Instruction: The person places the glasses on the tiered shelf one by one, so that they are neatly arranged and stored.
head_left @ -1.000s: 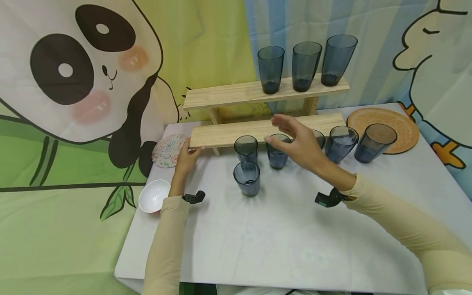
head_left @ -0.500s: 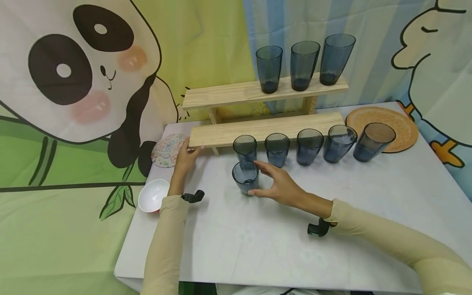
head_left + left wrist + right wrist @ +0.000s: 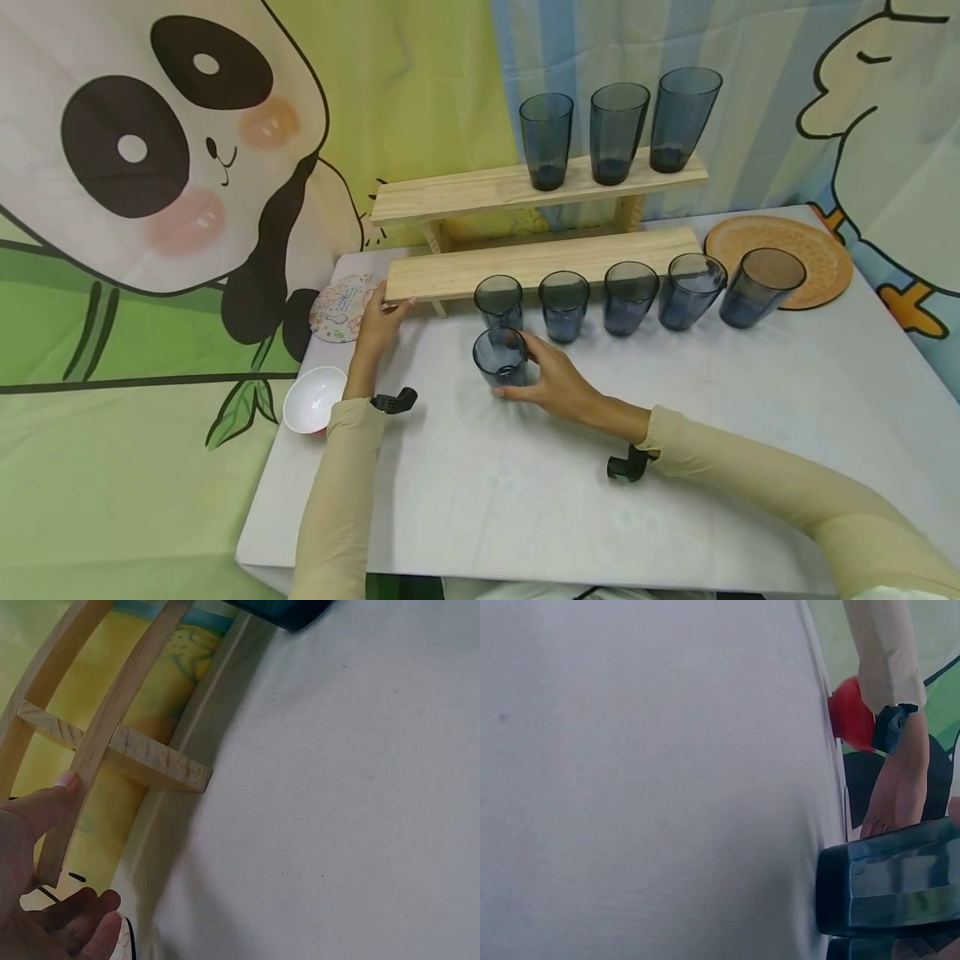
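My right hand (image 3: 558, 379) grips a blue tinted drinking glass (image 3: 498, 360) by its right side, thumb at the front and fingers behind. The glass stands upright on the table; its side also shows in the right wrist view. Behind it, a row of several matching glasses (image 3: 563, 308) runs along the front of a two-tier wooden shelf (image 3: 450, 271). Three more glasses (image 3: 619, 137) stand on the upper board. At the left end of the lower board my left hand (image 3: 378, 329) holds on, its thumb (image 3: 52, 802) on the front edge in the left wrist view.
A white bowl (image 3: 313, 400) sits at the table's left edge, with a round floral mat (image 3: 341, 310) behind it. At the back right lies a round orange-brown mat (image 3: 821, 267) behind the rightmost glass. Printed curtains hang behind the white table (image 3: 570, 508).
My right hand has come down and left from above the row of glasses and taken hold of the front glass. The left hand has stayed at the shelf's end.
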`<state>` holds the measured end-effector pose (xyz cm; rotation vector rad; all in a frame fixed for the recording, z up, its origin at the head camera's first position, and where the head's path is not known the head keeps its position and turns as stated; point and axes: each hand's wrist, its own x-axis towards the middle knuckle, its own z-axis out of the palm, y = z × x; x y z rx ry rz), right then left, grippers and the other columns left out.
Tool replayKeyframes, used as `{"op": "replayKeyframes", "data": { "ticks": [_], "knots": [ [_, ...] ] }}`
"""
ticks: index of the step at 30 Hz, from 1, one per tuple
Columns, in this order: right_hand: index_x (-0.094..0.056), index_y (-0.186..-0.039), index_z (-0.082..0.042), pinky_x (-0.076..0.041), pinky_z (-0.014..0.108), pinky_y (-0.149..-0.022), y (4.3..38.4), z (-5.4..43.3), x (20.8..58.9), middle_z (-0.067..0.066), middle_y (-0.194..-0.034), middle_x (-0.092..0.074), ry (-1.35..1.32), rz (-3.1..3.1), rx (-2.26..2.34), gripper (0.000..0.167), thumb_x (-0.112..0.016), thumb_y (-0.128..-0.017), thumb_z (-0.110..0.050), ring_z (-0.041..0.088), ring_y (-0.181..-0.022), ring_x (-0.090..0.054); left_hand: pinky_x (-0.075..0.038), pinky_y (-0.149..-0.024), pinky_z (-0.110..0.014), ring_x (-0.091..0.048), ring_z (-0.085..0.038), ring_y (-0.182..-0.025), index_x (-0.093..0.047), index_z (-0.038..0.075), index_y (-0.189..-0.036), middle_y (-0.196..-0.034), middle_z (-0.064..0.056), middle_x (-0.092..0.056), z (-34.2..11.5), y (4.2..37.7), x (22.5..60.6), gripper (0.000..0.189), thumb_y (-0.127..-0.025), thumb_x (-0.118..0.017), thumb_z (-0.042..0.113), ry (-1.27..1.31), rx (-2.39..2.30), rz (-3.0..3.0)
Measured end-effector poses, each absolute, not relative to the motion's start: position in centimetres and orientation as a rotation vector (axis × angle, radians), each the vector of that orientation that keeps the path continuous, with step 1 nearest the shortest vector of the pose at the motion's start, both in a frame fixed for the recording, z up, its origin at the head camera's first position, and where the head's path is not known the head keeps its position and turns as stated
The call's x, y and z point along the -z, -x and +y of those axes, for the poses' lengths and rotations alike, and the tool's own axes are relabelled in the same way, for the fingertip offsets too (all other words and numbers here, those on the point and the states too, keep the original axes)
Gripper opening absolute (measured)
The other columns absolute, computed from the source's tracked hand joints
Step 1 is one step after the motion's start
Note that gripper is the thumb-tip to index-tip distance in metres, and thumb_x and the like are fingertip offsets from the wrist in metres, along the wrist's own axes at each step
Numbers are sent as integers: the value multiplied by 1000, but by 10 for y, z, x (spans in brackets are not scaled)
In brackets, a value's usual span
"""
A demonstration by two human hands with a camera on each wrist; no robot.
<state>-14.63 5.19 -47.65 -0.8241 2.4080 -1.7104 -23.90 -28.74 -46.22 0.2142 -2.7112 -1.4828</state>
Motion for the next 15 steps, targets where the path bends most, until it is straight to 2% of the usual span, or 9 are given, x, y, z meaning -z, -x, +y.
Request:
{"op": "replayKeyframes", "data": {
  "ticks": [7,15],
  "knots": [
    [-52,-153,-13,-46,34,-118,146,50,480,4,-148,-61,811,2389,1776,83,-93,-83,-30,21,-140,-56,-37,-124,-52,-43,-41,-149,-23,10,-169,-172,-20,-26,-288,239,463,84,-104,-69,36,-222,1497,-2704],
    [-55,-151,-17,-47,38,-117,147,51,481,3,-146,-63,827,2403,1782,80,-93,-82,-32,21,-137,-59,-38,-123,-52,-44,-40,-148,-26,10,-168,-170,-20,-33,-288,240,463,82,-104,-70,34,-202,1510,-2687]
  ]
}}
